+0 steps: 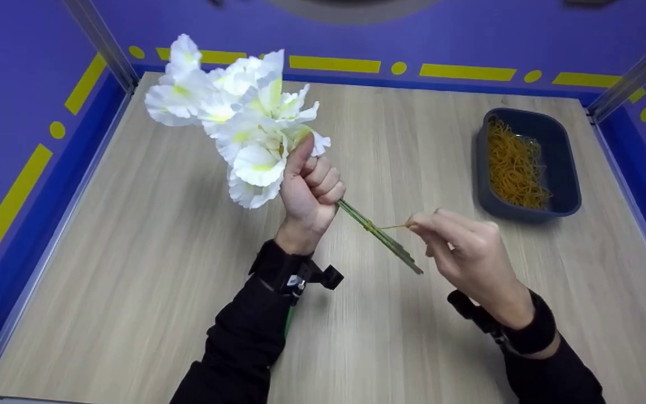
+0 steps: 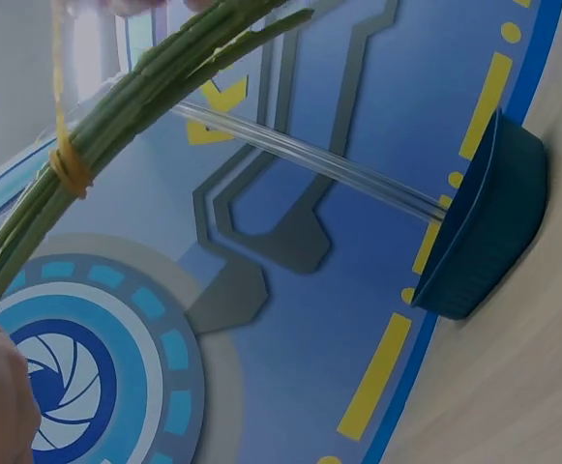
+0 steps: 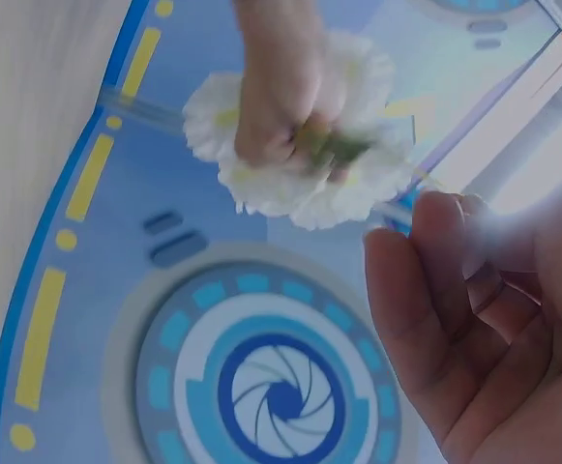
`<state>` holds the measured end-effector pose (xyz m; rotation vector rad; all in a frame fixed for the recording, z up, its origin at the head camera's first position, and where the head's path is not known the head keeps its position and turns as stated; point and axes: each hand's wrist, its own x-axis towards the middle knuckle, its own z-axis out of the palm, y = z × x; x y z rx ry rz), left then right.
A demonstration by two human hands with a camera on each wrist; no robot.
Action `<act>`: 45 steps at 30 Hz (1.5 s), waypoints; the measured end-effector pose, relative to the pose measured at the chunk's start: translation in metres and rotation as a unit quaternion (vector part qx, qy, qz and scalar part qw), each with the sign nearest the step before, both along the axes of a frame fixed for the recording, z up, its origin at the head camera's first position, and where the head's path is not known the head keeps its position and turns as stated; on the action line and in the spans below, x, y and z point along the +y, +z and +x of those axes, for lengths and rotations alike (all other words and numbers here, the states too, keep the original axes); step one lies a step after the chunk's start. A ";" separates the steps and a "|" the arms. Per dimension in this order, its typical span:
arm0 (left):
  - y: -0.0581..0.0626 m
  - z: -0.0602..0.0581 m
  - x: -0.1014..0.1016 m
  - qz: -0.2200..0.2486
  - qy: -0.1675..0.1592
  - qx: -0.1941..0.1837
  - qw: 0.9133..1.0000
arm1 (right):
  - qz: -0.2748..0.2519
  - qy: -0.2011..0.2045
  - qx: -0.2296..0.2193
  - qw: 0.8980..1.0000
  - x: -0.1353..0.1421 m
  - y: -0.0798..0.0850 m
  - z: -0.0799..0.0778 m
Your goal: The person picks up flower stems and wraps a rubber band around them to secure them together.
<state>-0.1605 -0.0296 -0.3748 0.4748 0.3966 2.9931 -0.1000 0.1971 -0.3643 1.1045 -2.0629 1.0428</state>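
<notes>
While left hand [image 1: 309,193] grips one bouquet [image 1: 244,123] | right fingers [image 1: 421,221] pinch one band [image 1: 382,227] (taut)

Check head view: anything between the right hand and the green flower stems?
Only a taut yellow rubber band: pinched by the right hand, it spans to the green stems, where it wraps round them. The head view shows it; the left wrist view shows the wrap.

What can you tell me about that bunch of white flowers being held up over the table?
The bunch of white artificial-looking flowers has ruffled petals with pale yellow-green centres, on thin green stems gathered together. It is held above the light wooden table, tilted with the blooms up and to the left. The left hand grips the stems just below the blooms. A thin yellow rubber band circles the stems lower down, and the right hand pinches it, pulling it taut.
</notes>
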 end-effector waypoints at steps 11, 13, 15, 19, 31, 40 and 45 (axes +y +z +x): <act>0.014 0.015 0.004 0.032 -0.089 -0.021 0.995 | 0.063 -0.056 -0.045 0.995 0.008 -0.021 -0.039; 0.015 0.016 0.004 0.050 -0.074 -0.015 0.996 | 0.073 -0.037 -0.053 0.995 0.001 -0.028 -0.040; 0.016 0.017 0.003 0.074 -0.058 -0.008 0.996 | 0.078 -0.009 -0.056 0.995 -0.007 -0.037 -0.039; 0.015 0.017 0.001 0.112 -0.025 0.000 0.993 | 0.080 0.050 -0.093 0.991 -0.026 -0.051 -0.031; 0.007 0.004 -0.008 0.121 0.074 0.009 0.990 | 0.021 0.112 -0.080 0.990 -0.052 -0.077 -0.007; 0.008 -0.001 -0.022 0.102 0.128 0.046 0.985 | -0.006 0.143 -0.065 0.988 -0.057 -0.072 0.007; 0.007 0.001 -0.019 0.049 0.131 0.076 0.987 | 0.008 0.134 -0.054 0.989 -0.056 -0.064 0.014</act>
